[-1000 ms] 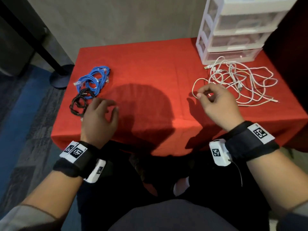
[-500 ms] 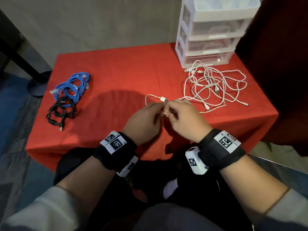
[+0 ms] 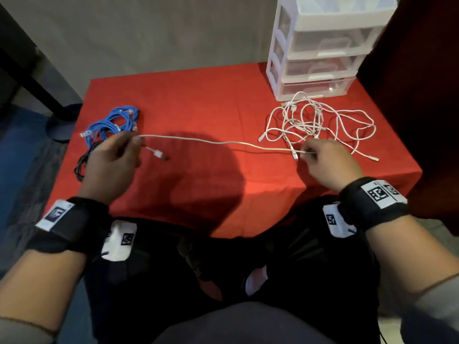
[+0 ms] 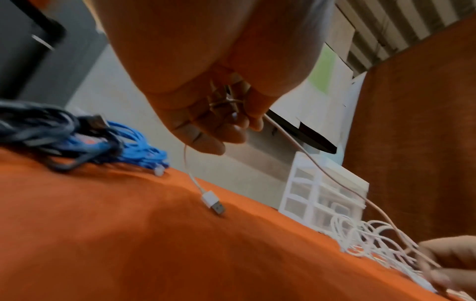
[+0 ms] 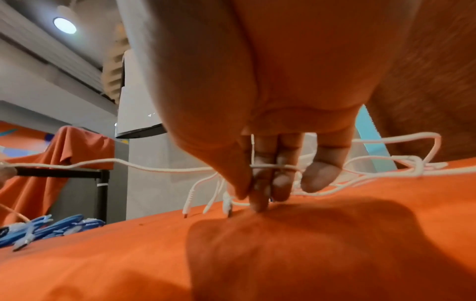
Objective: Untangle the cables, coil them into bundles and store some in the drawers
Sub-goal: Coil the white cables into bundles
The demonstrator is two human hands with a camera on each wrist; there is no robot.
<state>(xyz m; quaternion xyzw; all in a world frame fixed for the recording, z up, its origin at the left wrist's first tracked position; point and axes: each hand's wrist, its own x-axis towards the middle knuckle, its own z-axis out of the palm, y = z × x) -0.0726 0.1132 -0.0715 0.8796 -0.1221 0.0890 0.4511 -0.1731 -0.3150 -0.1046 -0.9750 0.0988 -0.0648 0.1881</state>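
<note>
One white cable [image 3: 223,142] runs stretched across the red table between my hands. My left hand [image 3: 111,157] grips it near its USB plug [image 3: 159,154], which dangles just above the cloth [image 4: 215,204]. My right hand [image 3: 327,160] pinches the same cable [image 5: 165,169] at the near edge of the white cable tangle [image 3: 320,122]. The tangle lies in front of the white drawer unit [image 3: 320,50], whose drawers are all closed. A coiled blue cable bundle [image 3: 111,122] and a black cable bundle [image 3: 80,162] lie at the table's left, partly hidden by my left hand.
The red cloth [image 3: 198,105] covers a small table with a wall behind it. A dark red panel [image 3: 422,95] stands close on the right. A black pole base [image 3: 62,120] sits on the floor past the left edge.
My hands, which were together at the table's front holding the cable end, have pulled apart. The left went left with the plug end, the right went right toward the tangle, drawing the cable straight.
</note>
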